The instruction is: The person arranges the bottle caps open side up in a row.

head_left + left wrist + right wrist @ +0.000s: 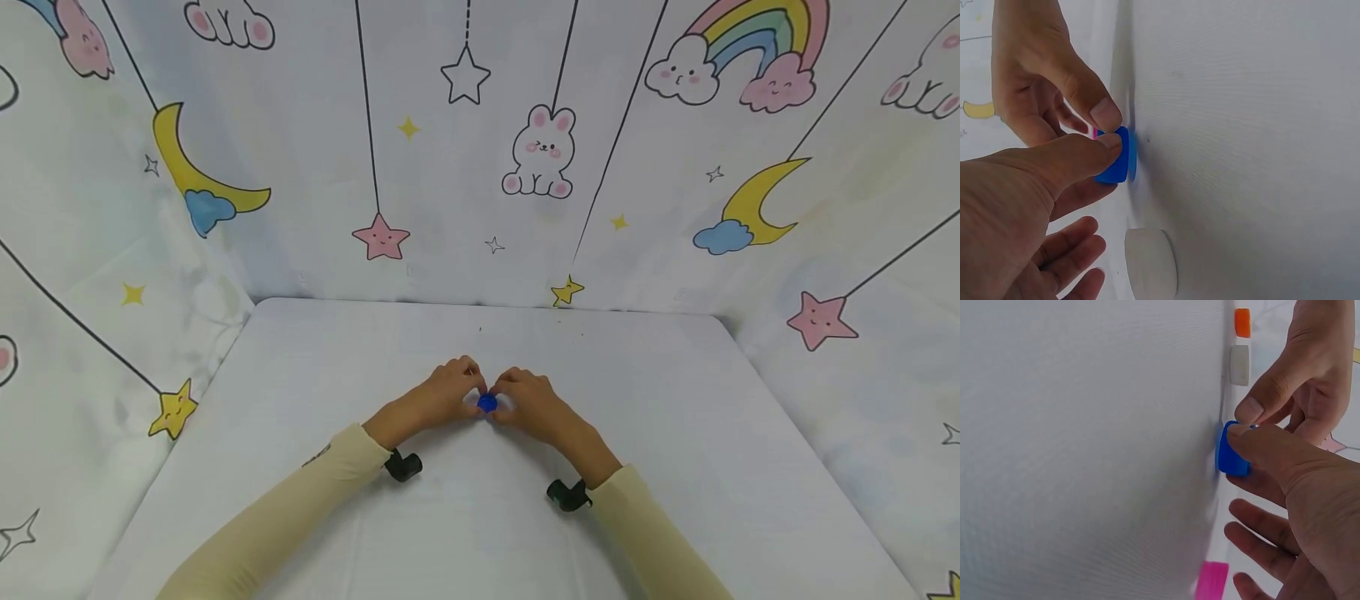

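A small, smooth blue block (487, 403) with rounded corners is between my two hands, at or just above the white table. My left hand (448, 393) pinches it from the left with thumb and forefinger. From the other side my right hand (536, 406) pinches it, and the thumbs come close together. In the left wrist view the left thumb lies over the blue block (1120, 164). The right thumb lies across the top of the blue block (1232, 453) in the right wrist view. Whether the block touches the table I cannot tell.
A white rounded block (1149, 262) stands near the hands. Farther off are an orange block (1242, 323), a second view of a white block (1240, 365) and a pink block (1212, 581). A patterned cloth wall (300, 167) borders the white tabletop (480, 517).
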Demonstrator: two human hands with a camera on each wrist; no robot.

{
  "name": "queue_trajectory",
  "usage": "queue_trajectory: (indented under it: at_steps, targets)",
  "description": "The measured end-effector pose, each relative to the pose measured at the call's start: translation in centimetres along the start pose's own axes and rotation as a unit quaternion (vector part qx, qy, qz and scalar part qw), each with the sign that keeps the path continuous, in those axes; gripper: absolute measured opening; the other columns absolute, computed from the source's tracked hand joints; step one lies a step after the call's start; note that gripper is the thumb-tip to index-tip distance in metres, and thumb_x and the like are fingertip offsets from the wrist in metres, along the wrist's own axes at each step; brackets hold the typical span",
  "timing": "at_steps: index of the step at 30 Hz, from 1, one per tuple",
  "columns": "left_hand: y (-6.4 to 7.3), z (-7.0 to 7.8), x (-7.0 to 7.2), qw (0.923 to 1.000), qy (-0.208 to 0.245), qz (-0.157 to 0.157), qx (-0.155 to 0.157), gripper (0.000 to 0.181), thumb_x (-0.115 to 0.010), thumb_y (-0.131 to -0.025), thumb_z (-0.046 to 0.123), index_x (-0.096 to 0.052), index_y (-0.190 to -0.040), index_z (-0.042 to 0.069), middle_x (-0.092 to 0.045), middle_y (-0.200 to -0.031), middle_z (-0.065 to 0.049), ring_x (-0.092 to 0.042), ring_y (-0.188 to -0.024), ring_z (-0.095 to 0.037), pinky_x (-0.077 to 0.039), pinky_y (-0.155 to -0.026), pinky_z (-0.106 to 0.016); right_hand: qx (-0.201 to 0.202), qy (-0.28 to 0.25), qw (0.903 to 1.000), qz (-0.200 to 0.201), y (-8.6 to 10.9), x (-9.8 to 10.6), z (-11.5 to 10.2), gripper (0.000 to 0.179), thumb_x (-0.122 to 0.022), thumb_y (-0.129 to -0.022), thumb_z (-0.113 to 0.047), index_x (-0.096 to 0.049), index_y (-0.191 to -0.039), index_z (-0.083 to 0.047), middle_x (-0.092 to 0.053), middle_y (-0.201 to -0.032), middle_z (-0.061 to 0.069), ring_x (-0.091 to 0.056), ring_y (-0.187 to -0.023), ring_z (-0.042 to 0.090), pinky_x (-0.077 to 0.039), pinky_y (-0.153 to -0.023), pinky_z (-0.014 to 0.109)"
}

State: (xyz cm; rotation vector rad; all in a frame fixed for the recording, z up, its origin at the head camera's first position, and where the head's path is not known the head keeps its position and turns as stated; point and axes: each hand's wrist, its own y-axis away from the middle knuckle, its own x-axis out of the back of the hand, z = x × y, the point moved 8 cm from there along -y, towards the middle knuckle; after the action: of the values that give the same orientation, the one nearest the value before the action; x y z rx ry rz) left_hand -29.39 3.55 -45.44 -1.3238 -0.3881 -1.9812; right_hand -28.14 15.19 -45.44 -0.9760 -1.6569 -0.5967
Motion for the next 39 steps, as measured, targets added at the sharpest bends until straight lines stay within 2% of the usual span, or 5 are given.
queue_trajectory:
  at_steps: [4, 19, 28, 34, 39]
  targets:
    - [0.1, 0.0, -0.1, 1.0000, -0.009, -0.004, 0.001, 0.022, -0.076, -0.091, 0.027, -0.071, -0.109, 0.015, -0.051, -0.119, -0.005, -0.049, -0.108, -0.025, -0.040, -0.090, -0.042, 0.000, 0.020, 0.9998, 0.003, 0.0, -0.1, -0.1, 0.028, -0.079, -0.088, -0.036, -0.075, -0.109, -0.018, -0.061, -0.113, -0.003, -0.056, -0.110, 0.017, -0.041, -0.092, 0.048]
    - [0.0, -0.1, -0.4, 0.9992, -0.037, -0.008, 0.008, 0.024, -0.077, -0.090, 0.029, -0.069, -0.108, 0.017, -0.051, -0.120, -0.005, -0.049, -0.110, -0.024, -0.041, -0.092, -0.042, 0.004, 0.031, 0.9995, 0.005, 0.0, -0.2, -0.2, 0.030, -0.078, -0.088, -0.037, -0.075, -0.110, -0.018, -0.062, -0.115, -0.002, -0.057, -0.111, 0.017, -0.041, -0.092, 0.049]
    - [0.0, 0.0, -0.4, 0.9994, -0.034, -0.008, 0.007, 0.025, -0.079, -0.089, 0.027, -0.068, -0.109, 0.016, -0.052, -0.121, -0.008, -0.050, -0.111, -0.026, -0.042, -0.092, -0.044, -0.009, 0.030, 0.9995, -0.001, 0.0, -0.3, 0.1, 0.034, -0.078, -0.088, -0.040, -0.074, -0.114, -0.019, -0.062, -0.116, -0.002, -0.056, -0.113, 0.018, -0.039, -0.095, 0.050]
    - [-0.1, -0.2, -0.4, 0.9984, -0.043, -0.030, 0.023, 0.036, -0.080, -0.086, 0.036, -0.066, -0.113, 0.016, -0.051, -0.121, -0.008, -0.050, -0.110, -0.026, -0.041, -0.092, -0.044, -0.027, 0.039, 0.9987, -0.016, 0.2, -0.1, 0.3, 0.047, -0.077, -0.087, -0.045, -0.069, -0.126, -0.019, -0.060, -0.125, 0.001, -0.055, -0.119, 0.022, -0.039, -0.096, 0.051]
    - [-0.3, -0.7, -0.2, 0.9965, -0.037, -0.056, 0.050, 0.045, -0.078, -0.086, 0.045, -0.064, -0.118, 0.017, -0.050, -0.125, -0.006, -0.050, -0.112, -0.025, -0.040, -0.096, -0.045, -0.042, 0.047, 0.9976, -0.029, 0.2, 0.5, 1.1, 0.055, -0.078, -0.086, -0.046, -0.065, -0.131, -0.017, -0.059, -0.130, 0.004, -0.053, -0.123, 0.025, -0.039, -0.099, 0.054]
